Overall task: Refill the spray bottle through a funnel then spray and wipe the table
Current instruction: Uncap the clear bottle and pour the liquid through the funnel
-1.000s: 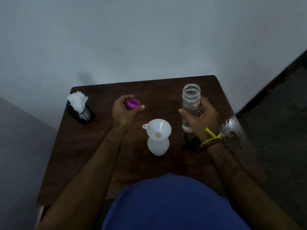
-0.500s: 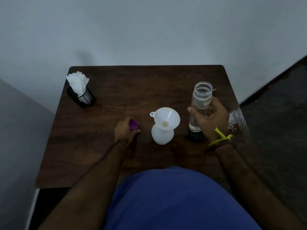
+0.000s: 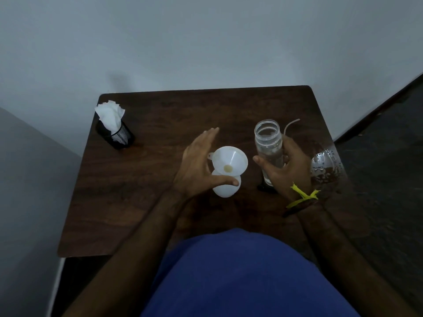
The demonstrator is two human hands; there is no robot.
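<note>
On the dark wooden table (image 3: 142,193), funnel seated, pour not yet begun.

I reach my left hand (image 3: 199,165) with fingers straight and thumb spread beside the white spray bottle (image 3: 225,187), whose neck carries the funnel (image 3: 230,161); my right hand (image 3: 286,170) curls around the open clear jar (image 3: 268,148) of water. I judge that pouring, recapping, spraying and wiping remain. Tissues stand in a black mesh holder (image 3: 117,136) far left, against a plain grey wall (image 3: 206,42).
</note>
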